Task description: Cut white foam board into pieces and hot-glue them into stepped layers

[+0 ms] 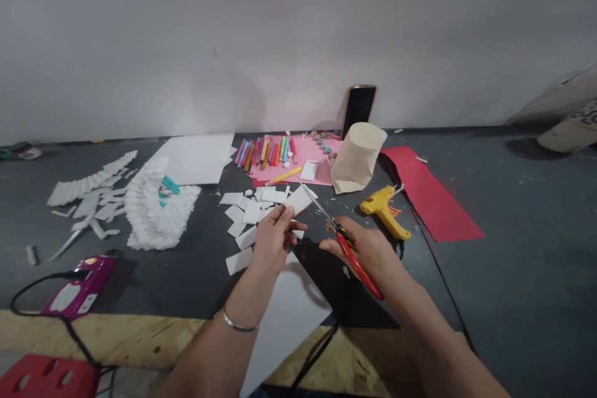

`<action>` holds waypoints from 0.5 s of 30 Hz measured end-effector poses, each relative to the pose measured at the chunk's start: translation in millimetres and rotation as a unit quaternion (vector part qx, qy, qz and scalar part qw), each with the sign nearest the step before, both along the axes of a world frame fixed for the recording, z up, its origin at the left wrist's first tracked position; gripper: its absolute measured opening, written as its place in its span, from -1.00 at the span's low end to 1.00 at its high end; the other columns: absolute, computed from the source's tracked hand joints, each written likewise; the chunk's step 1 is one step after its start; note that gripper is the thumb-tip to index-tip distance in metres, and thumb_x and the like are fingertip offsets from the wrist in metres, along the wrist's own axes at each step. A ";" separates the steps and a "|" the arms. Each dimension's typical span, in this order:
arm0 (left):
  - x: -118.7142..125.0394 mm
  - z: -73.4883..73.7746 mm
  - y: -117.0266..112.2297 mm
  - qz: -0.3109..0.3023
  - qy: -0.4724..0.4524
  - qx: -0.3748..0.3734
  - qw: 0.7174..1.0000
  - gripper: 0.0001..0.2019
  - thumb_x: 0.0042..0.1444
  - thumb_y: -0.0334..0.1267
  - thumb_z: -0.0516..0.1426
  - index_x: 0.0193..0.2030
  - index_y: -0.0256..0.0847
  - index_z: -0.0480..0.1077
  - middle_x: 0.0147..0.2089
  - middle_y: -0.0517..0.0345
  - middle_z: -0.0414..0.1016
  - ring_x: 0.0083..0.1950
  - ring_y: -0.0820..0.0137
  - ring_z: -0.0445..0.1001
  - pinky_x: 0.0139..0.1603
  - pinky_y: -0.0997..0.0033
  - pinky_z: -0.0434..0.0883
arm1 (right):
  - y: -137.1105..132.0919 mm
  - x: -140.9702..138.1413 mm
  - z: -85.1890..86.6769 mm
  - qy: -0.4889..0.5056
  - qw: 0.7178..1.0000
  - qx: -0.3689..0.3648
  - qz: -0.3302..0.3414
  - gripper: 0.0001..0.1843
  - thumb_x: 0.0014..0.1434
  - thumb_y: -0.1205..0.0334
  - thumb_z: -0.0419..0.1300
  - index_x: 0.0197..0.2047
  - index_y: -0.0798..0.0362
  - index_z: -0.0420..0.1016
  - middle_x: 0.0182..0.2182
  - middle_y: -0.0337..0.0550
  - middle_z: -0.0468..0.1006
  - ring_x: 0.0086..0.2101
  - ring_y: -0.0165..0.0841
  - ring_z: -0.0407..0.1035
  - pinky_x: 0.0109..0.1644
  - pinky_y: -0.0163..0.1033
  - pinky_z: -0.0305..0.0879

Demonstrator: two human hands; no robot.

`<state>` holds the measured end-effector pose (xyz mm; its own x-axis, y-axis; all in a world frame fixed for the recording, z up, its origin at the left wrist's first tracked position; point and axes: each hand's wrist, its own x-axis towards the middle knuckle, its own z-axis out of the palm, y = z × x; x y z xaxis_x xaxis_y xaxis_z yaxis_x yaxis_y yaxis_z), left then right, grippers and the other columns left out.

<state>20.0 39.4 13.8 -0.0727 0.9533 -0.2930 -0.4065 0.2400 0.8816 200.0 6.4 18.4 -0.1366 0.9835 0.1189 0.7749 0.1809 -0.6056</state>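
My left hand (pixel 275 233) pinches a small white paper piece (pixel 299 200) between thumb and fingers. Red-handled scissors (pixel 357 264) are gripped in my right hand (pixel 366 249), their metal blades pointing up and left beside the right edge of that piece. Whether the blades touch it I cannot tell. Several cut white rectangles (pixel 241 260) lie scattered under and left of my left hand. A larger white sheet (pixel 291 317) lies beneath my forearms, reaching over the table's front edge.
A yellow glue gun (pixel 386 211) and a red paper strip (pixel 433 196) lie right. Behind stand a beige paper cylinder (pixel 357 158) and a phone (pixel 359 109). Coloured markers (pixel 265 152) rest on pink paper (pixel 310 152). Left are a fluffy white piece (pixel 161 217) and a purple box (pixel 79 289) with a cable.
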 end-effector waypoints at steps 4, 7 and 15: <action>-1.1 -0.8 0.0 -0.016 -0.006 -0.001 1.000 -0.59 -0.16 -0.03 0.37 -0.30 -0.28 0.41 -0.23 0.07 0.57 -0.47 0.54 0.51 -0.71 0.70 0.14 | 2.1 1.9 -3.1 0.056 0.998 -0.013 -0.005 -0.39 0.16 -0.36 -0.01 -0.20 0.03 0.48 -0.64 -0.22 0.42 -0.61 -0.35 0.30 -0.47 -0.30 0.17; -0.4 0.7 -1.1 -0.035 -0.006 -0.009 0.999 -0.61 -0.13 -0.06 0.36 -0.26 -0.28 0.43 -0.20 0.03 0.58 -0.46 0.54 0.52 -0.70 0.69 0.16 | 5.6 6.0 -8.7 0.100 0.994 -0.012 -0.040 -0.44 0.14 -0.32 0.06 -0.16 0.02 0.46 -0.65 -0.27 0.37 -0.63 -0.38 0.24 -0.49 -0.30 0.14; 0.5 3.2 0.7 0.060 -0.020 -0.021 0.998 -0.70 -0.10 -0.18 0.29 -0.29 -0.22 0.31 -0.28 0.08 0.59 -0.41 0.40 0.59 -0.67 0.66 0.22 | 12.9 15.8 -7.1 0.110 0.983 0.050 -0.135 -0.47 0.14 -0.24 0.11 -0.08 0.04 0.42 -0.54 -0.25 0.43 -0.52 -0.36 0.29 -0.38 -0.28 0.21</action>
<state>20.5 40.1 17.0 -0.1725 0.9251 -0.3383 -0.4694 0.2248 0.8539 215.8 19.3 11.3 0.1680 0.9620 0.2151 0.6547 0.0542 -0.7539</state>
